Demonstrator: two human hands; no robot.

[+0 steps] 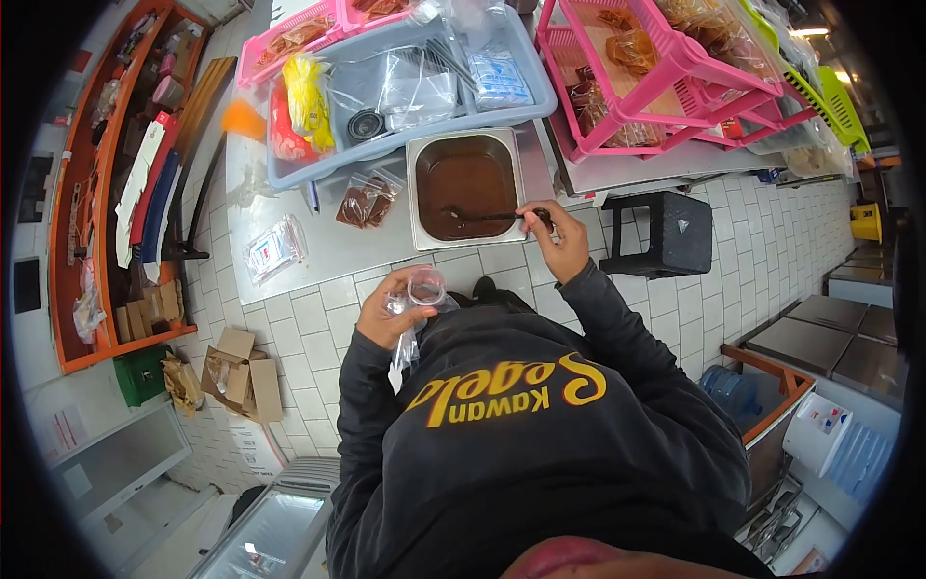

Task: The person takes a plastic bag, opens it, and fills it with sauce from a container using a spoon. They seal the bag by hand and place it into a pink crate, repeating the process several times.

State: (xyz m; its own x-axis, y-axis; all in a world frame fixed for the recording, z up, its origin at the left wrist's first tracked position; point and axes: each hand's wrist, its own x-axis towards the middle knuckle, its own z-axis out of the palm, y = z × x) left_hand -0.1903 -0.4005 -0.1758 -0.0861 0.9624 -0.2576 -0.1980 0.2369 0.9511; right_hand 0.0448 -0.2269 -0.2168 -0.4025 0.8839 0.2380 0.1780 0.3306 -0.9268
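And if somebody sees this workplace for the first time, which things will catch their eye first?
Probably the bright pink rack at the upper right, with the pale blue tub to its left. Next might be the metal pan of dark brown sauce just below the tub, where the right hand holds a utensil. Lower down, yellow lettering stands out on the dark top.

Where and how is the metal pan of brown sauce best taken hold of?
I would grip the metal pan by its flat rim at left and right, coming from the near side: the rim runs round the open top. Brown sauce lies inside, so keep it level, and free the right hand of the spoon first.
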